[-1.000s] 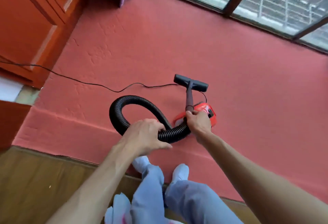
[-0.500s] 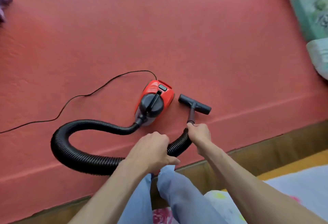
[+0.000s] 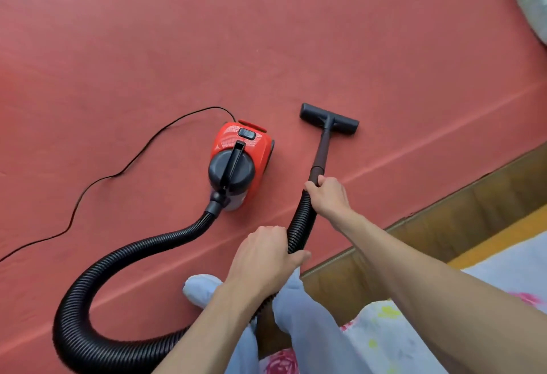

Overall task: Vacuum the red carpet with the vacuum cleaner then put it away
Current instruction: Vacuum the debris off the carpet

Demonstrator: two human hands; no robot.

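Note:
A small red and black vacuum cleaner (image 3: 236, 160) sits on the red carpet (image 3: 266, 33). Its ribbed black hose (image 3: 97, 279) loops from the body round to the left and back under my arms. My left hand (image 3: 263, 258) grips the hose close to my knees. My right hand (image 3: 327, 196) grips the hose's upper end where the dark wand (image 3: 321, 151) begins. The wand runs forward to the black floor nozzle (image 3: 328, 119), which lies flat on the carpet to the right of the vacuum body.
The thin black power cord (image 3: 124, 172) trails left across the carpet from the vacuum's back. A wooden floor strip (image 3: 444, 231) borders the carpet at right, with a flowered cloth (image 3: 414, 329) below. A pale bag (image 3: 532, 3) sits at the top right. My legs (image 3: 310, 329) are under the hose.
The view swung right, away from the window and cabinet. The wand and nozzle have been pushed further forward across the carpet, beside the vacuum body. Both hands keep their hold on the hose.

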